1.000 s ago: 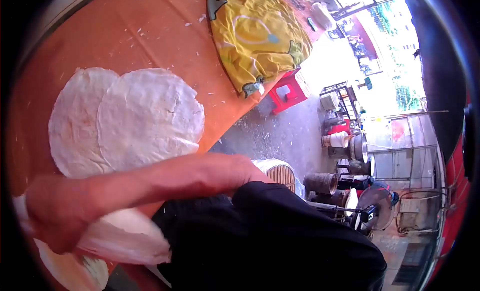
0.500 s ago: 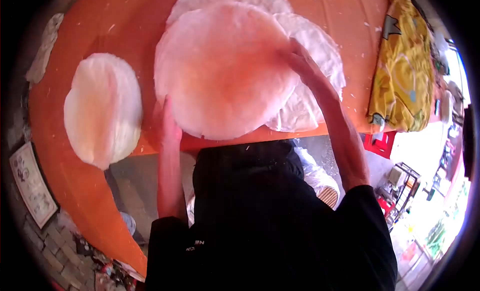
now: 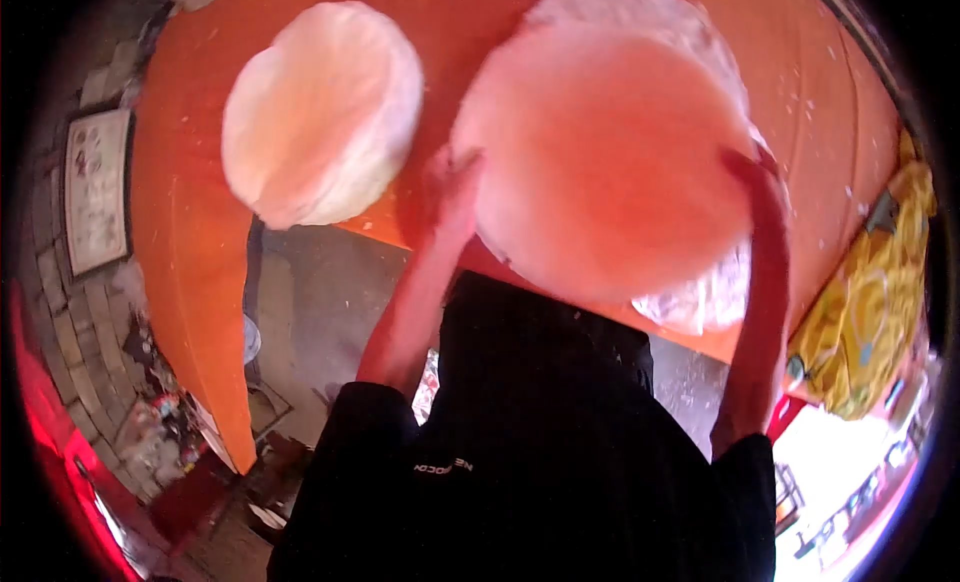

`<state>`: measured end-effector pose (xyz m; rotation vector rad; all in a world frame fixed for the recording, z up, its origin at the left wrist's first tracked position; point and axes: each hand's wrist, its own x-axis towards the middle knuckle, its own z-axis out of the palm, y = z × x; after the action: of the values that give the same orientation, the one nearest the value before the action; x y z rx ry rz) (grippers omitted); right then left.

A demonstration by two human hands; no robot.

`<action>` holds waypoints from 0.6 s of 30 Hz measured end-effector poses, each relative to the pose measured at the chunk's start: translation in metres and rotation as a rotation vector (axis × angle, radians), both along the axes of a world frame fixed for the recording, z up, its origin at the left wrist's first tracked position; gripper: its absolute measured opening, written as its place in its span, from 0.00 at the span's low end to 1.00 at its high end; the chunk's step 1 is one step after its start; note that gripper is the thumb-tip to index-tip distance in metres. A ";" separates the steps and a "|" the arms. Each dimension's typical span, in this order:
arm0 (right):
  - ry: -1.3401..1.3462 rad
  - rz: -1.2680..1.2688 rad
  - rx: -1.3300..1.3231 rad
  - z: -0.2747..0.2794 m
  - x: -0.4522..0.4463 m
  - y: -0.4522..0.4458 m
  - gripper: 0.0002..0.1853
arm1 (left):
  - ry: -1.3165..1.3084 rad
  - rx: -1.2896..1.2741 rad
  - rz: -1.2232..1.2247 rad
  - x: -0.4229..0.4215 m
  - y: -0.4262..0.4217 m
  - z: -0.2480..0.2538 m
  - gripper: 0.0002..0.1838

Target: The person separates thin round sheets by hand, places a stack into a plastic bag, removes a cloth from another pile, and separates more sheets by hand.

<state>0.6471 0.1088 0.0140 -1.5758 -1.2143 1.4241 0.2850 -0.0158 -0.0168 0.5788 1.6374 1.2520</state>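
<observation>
A large round white sheet [image 3: 610,172], thin enough for orange to show through, is held between my two hands. My left hand [image 3: 455,187] grips its left edge, with the thumb over the top and the other fingers mostly hidden. At the right edge, my right hand [image 3: 755,172] is closed on it, darker and slightly blurred. Under and behind this sheet lie more white sheets [image 3: 700,297] with wrinkled edges. A separate stack of round white sheets [image 3: 320,117] lies to the left, creased across its middle.
An orange cloth [image 3: 190,232] covers the table, scattered with white scraps. A yellow patterned cloth [image 3: 865,302] lies at the right end. On the left, a framed panel [image 3: 98,192] stands against bricks [image 3: 70,332]. The table's front edge runs just before my body.
The view has turned left, so everything sits further right. My right hand has drawn down along the sheet's right edge, and the sheet now appears raised, covering more of the ones beneath.
</observation>
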 end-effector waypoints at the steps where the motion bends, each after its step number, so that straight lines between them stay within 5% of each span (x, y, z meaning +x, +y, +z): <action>1: -0.057 0.024 0.089 0.011 0.003 0.010 0.18 | -0.030 0.053 0.003 -0.003 0.004 0.009 0.19; 4: 0.054 0.141 0.075 0.072 -0.008 0.043 0.23 | -0.030 0.070 0.002 -0.021 0.014 0.063 0.20; 6: -0.203 0.257 0.207 0.129 -0.055 0.044 0.25 | -0.009 0.037 -0.007 -0.041 0.019 0.098 0.21; 8: 0.328 0.013 0.085 0.161 -0.111 0.041 0.21 | 0.069 0.143 0.115 -0.075 0.019 0.121 0.12; 9: 0.379 0.041 0.142 0.171 -0.134 0.042 0.21 | 0.053 0.215 0.150 -0.096 0.019 0.128 0.12; 14: 0.266 0.358 0.472 0.160 -0.265 0.059 0.19 | 0.204 0.282 0.323 -0.239 -0.002 0.138 0.16; 18: 0.206 0.538 0.539 0.070 -0.361 0.072 0.18 | 0.159 0.389 0.359 -0.315 -0.033 0.123 0.18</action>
<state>0.2865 0.1811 0.0842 -0.7480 -1.7878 1.3624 -0.0295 -0.0485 0.1059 0.6508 1.6865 1.8545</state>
